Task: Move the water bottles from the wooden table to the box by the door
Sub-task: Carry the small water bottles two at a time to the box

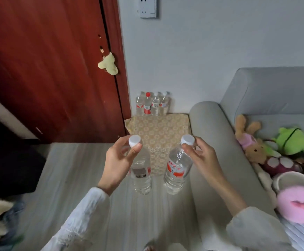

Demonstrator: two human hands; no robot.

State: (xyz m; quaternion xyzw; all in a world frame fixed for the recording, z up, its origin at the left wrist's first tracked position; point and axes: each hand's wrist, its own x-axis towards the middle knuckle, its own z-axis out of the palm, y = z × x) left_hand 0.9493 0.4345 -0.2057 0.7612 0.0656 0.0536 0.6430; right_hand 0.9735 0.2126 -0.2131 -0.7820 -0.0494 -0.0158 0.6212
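My left hand (119,161) grips the neck of a clear water bottle (141,176) with a white cap and a red-and-white label. My right hand (201,158) holds a second, similar bottle (176,171) by its neck, tilted slightly. Both bottles hang above the floor. Ahead, between the red door (48,69) and the sofa arm, stands the box (158,131) under a yellow patterned cloth. Several water bottles (152,104) stand in a row at its far edge against the wall. The wooden table is out of view.
A grey sofa (267,91) fills the right side, its rounded arm (207,127) beside the box. Plush toys (267,147) and a pink furry item (297,203) lie on the seat. A dark object (6,160) sits at the left. The floor (75,178) is pale wood.
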